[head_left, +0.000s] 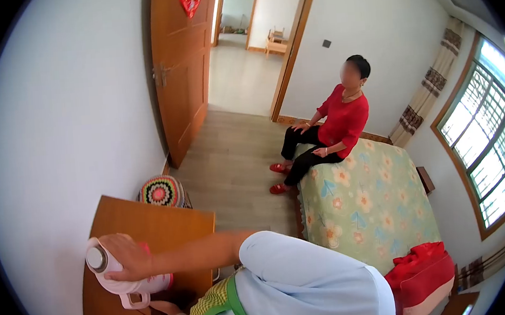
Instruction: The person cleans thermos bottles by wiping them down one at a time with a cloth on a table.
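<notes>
My right hand [129, 257] reaches over the wooden desk [151, 217], its fingers wrapped round the upper part of a white and pink thermos [112, 279]. The thermos leans, with its round silver-coloured top toward the wall and its handle on the near side. Lower down, my left hand [164, 308] is beside the lower part of the thermos, with a band on its wrist. Shadow and the thermos hide most of its fingers, so its grip cannot be made out.
A person [343, 116] in red sits on the edge of a floral-covered bed [373, 202]. Red bedding [422, 274] lies at its near end. A round patterned stool [160, 192] stands beside the desk, near the open wooden door [184, 63]. A barred window [485, 129] is at right.
</notes>
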The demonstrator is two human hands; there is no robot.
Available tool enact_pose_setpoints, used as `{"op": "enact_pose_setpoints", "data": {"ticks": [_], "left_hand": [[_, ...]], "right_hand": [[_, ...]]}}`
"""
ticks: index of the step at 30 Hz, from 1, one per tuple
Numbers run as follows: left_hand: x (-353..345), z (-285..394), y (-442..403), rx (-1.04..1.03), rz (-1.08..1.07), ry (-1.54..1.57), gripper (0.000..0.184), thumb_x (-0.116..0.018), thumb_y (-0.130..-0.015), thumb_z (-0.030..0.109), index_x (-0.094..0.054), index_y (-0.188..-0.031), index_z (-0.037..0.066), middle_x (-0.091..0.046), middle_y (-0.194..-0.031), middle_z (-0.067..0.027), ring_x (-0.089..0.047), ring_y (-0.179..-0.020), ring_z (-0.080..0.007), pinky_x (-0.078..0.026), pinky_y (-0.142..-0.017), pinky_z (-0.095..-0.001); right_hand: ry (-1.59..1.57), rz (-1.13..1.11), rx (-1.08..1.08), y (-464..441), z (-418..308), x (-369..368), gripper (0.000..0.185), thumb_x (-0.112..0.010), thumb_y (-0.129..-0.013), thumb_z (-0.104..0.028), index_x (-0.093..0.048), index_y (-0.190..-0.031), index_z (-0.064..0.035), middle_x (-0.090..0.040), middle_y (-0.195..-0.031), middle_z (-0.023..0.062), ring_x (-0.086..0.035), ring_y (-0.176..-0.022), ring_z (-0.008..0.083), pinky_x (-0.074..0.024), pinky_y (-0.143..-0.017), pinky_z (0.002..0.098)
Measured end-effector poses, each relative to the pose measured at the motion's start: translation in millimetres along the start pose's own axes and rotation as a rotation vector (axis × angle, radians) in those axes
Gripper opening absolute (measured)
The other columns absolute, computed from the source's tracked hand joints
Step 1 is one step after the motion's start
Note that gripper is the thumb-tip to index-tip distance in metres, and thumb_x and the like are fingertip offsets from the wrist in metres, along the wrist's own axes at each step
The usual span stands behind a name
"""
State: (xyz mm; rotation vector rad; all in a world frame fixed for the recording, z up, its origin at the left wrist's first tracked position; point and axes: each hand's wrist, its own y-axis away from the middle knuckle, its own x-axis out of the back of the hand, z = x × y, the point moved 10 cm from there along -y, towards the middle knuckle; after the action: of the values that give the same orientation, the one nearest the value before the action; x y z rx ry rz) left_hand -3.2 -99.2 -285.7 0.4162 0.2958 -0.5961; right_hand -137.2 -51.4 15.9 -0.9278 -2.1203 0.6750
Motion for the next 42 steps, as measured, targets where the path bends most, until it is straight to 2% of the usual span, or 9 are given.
{"op": "enact_pose_setpoints", "data": {"ticks": [3, 9, 13, 25, 27, 33, 39, 41, 42], "left_hand": [[6.5, 23.6, -5.9, -0.028, -0.029, 0.040, 0.044, -0.053, -0.094, 0.022, -0.046, -0.129, -0.004, -0.058, -0.124, -0.0153, -0.059, -0.108, -0.0248, -0.050, -0.094, -0.0398], [-18.7, 127.6, -43.2, -0.087, -0.238, 0.128, 0.044, -0.052, -0.094, 0.023, -0.046, -0.129, -0.004, -0.058, -0.123, -0.0153, -0.059, -0.108, -0.0246, -0.051, -0.093, -0.0397], [-31.0, 159.6, -56.9, -0.075, -0.309, 0.129, 0.044, -0.052, -0.094, 0.023, -0.046, -0.129, -0.003, -0.058, -0.123, -0.0153, -0.060, -0.108, -0.0245, -0.051, -0.093, -0.0396], [-62.8, 142.3, -62.5, -0.047, -0.314, 0.145, 0.043, -0.051, -0.095, 0.023, -0.046, -0.129, -0.003, -0.058, -0.122, -0.0153, -0.060, -0.107, -0.0241, -0.051, -0.093, -0.0395], [-65.6, 137.9, -62.8, -0.044, -0.324, 0.153, 0.043, -0.050, -0.095, 0.024, -0.046, -0.129, -0.003, -0.058, -0.122, -0.0153, -0.060, -0.107, -0.0240, -0.051, -0.093, -0.0395], [-64.7, 140.8, -59.8, -0.064, -0.333, 0.149, 0.043, -0.050, -0.096, 0.024, -0.046, -0.129, -0.003, -0.059, -0.122, -0.0153, -0.060, -0.107, -0.0239, -0.052, -0.092, -0.0394], [-59.0, 174.2, -62.3, -0.097, -0.357, 0.136, 0.043, -0.049, -0.096, 0.024, -0.046, -0.129, -0.003, -0.059, -0.121, -0.0153, -0.060, -0.107, -0.0237, -0.052, -0.092, -0.0394], [-74.5, 189.5, -62.0, -0.027, -0.538, 0.140, 0.041, -0.042, -0.099, 0.027, -0.048, -0.129, 0.000, -0.058, -0.122, -0.0151, -0.059, -0.109, -0.0240, -0.052, -0.091, -0.0397], [-77.2, 191.9, -61.8, -0.029, -0.541, 0.131, 0.041, -0.042, -0.099, 0.027, -0.048, -0.129, 0.000, -0.058, -0.122, -0.0151, -0.059, -0.109, -0.0240, -0.052, -0.091, -0.0397]], "right_hand": [[0.025, 0.020, 0.027, 1.6, -0.7, -1.8, 0.082, -0.069, -0.073, -0.047, -0.037, -0.132, 0.0006, -0.046, -0.124, 0.0223, -0.044, -0.116, 0.0408, -0.0310, -0.100, 0.0525], [-0.018, -0.071, -0.051, -3.7, -6.6, 5.8, 0.083, -0.073, -0.072, -0.042, -0.036, -0.131, 0.0019, -0.045, -0.125, 0.0218, -0.042, -0.120, 0.0399, -0.0286, -0.103, 0.0529], [-0.010, -0.104, -0.035, -4.1, -6.6, 0.4, 0.084, -0.071, -0.074, -0.044, -0.035, -0.132, 0.0039, -0.043, -0.128, 0.0238, -0.042, -0.118, 0.0410, -0.0299, -0.102, 0.0527], [0.014, -0.230, -0.087, -1.1, -4.0, -5.8, 0.090, -0.071, -0.076, -0.048, -0.030, -0.136, 0.0056, -0.040, -0.132, 0.0249, -0.038, -0.125, 0.0413, -0.0249, -0.108, 0.0542], [0.067, -0.148, -0.036, 0.0, -5.7, -1.8, 0.088, -0.071, -0.076, -0.048, -0.031, -0.135, 0.0047, -0.042, -0.130, 0.0238, -0.040, -0.122, 0.0411, -0.0274, -0.106, 0.0530], [0.038, -0.177, -0.021, -8.5, -13.6, 6.0, 0.085, -0.070, -0.076, -0.047, -0.034, -0.133, 0.0040, -0.046, -0.125, 0.0223, -0.045, -0.115, 0.0403, -0.0321, -0.101, 0.0500], [0.053, -0.116, -0.005, -6.8, -15.1, 8.6, 0.083, -0.069, -0.077, -0.048, -0.035, -0.133, 0.0035, -0.046, -0.125, 0.0223, -0.045, -0.116, 0.0402, -0.0318, -0.102, 0.0499], [0.052, -0.123, -0.014, -6.3, -15.6, 8.5, 0.084, -0.069, -0.077, -0.048, -0.034, -0.133, 0.0039, -0.046, -0.125, 0.0226, -0.044, -0.117, 0.0405, -0.0321, -0.101, 0.0499], [0.057, -0.139, -0.019, -7.5, -14.0, 6.8, 0.085, -0.069, -0.077, -0.049, -0.034, -0.133, 0.0042, -0.045, -0.126, 0.0229, -0.044, -0.117, 0.0408, -0.0324, -0.101, 0.0500]]}}
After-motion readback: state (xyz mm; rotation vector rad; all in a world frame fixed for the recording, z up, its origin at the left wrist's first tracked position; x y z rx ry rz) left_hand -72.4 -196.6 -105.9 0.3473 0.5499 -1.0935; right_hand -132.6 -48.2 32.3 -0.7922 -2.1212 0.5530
